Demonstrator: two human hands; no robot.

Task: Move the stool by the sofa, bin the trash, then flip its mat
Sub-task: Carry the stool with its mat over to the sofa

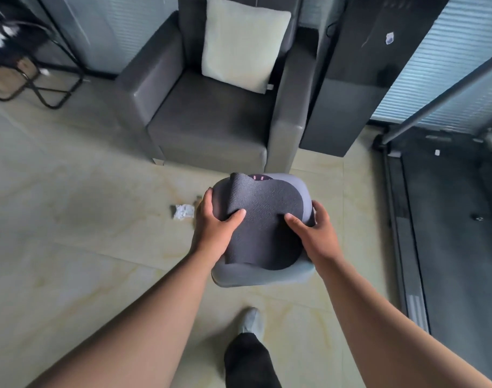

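A grey rounded stool (263,277) is in front of the dark sofa (211,124), with a dark textured mat (264,219) lying loosely on its top. The mat's far edge is curled up. My left hand (215,221) grips the stool's left side, thumb pressing on the mat. My right hand (313,233) grips the right side, thumb on the mat too. A crumpled white piece of trash (183,212) lies on the floor just left of the stool and my left hand.
A pale cushion (243,43) leans on the sofa back. A dark cabinet (348,88) stands right of the sofa, a treadmill (446,219) further right. A folding rack (37,79) stands at far left. My foot (252,322) is below the stool.
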